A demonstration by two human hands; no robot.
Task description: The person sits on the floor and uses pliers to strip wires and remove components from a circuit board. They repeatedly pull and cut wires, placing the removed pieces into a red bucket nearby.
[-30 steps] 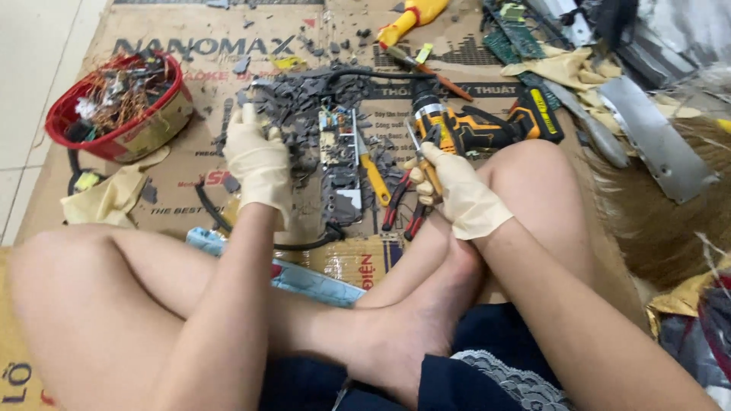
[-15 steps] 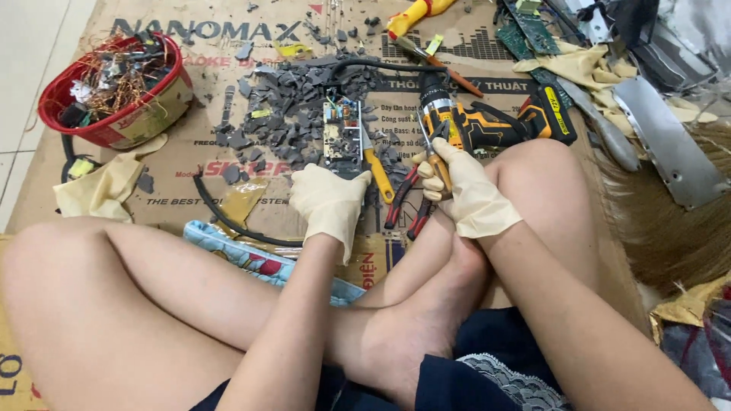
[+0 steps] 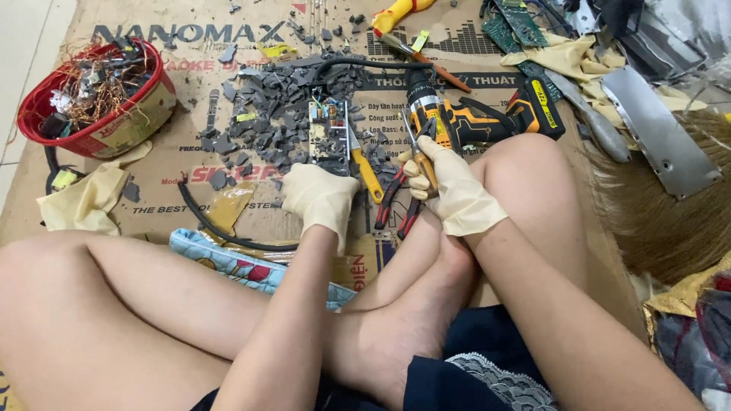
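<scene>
Right hand (image 3: pixel 449 186) holds pliers (image 3: pixel 421 152) beside the circuit board's (image 3: pixel 329 135) edge.

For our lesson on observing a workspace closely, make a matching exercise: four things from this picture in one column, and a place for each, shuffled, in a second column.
Things:
1. red bowl
2. cordless drill
3. circuit board
4. metal strip

Places:
A. amid grey broken bits, beyond the left hand
B. far right, beside the straw broom
C. far left, full of copper wire
D. beyond the right hand

Pairs: 1-C, 2-D, 3-A, 4-B
</scene>
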